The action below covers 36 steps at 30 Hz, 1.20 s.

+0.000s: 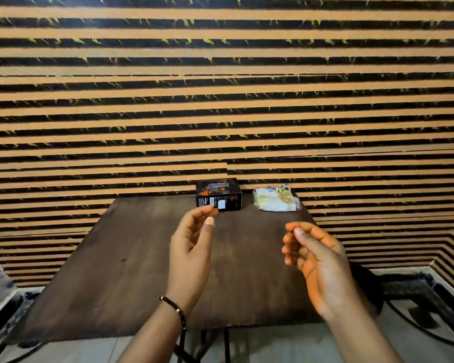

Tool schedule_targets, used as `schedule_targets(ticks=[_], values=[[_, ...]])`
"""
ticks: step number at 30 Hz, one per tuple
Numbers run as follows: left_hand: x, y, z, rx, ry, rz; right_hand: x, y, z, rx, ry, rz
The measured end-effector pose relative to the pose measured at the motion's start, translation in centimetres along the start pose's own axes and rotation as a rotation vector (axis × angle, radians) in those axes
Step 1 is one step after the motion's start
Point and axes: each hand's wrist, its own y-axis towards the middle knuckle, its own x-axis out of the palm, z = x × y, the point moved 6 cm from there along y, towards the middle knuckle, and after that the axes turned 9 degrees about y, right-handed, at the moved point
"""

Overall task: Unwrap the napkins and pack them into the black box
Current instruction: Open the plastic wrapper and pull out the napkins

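L hand [192, 239] and R hand [315, 255] both raised over dark table [121, 258], fingers loosely curled, half open, nothing held. Black box [219, 195] sits just beyond L fingertips at far table edge; index tip overlaps its lower front, contact can't tell. Wrapped napkins [276, 199] beyond R fingers, beside box, apart from it. Wrapper print blurred. Beaded bracelet [174, 307] on L wrist.

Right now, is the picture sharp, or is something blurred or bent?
Head view: the black box and wrapped napkins are small and soft, print unreadable; both hands look fairly sharp; wall stripes bow from the wide lens; lighting dim and warm.
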Motion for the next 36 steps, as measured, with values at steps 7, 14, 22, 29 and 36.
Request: schedule_targets(ticks=[7, 14, 22, 29, 36], values=[[4.5, 5.9, -6.1, -0.124, 0.002, 0.075, -2.7, 9.1, 3.9, 0.125, -0.034, 0.018], [8.3, 10.0, -10.4, -0.197, 0.011, 0.13, -4.2, 16.4, 6.3, 0.208, -0.081, -0.01], [12.3, 14.0, -15.7, -0.283, 0.023, 0.08, -6.4, 22.9, 9.0, 0.262, -0.062, 0.052], [15.9, 18.0, -20.3, -0.343, 0.011, -0.093, -8.2, 26.6, 11.0, 0.279, -0.09, 0.195], [19.2, 21.2, -25.8, -0.409, 0.057, -0.265, -10.4, 30.7, 13.1, 0.342, -0.151, 0.248]])
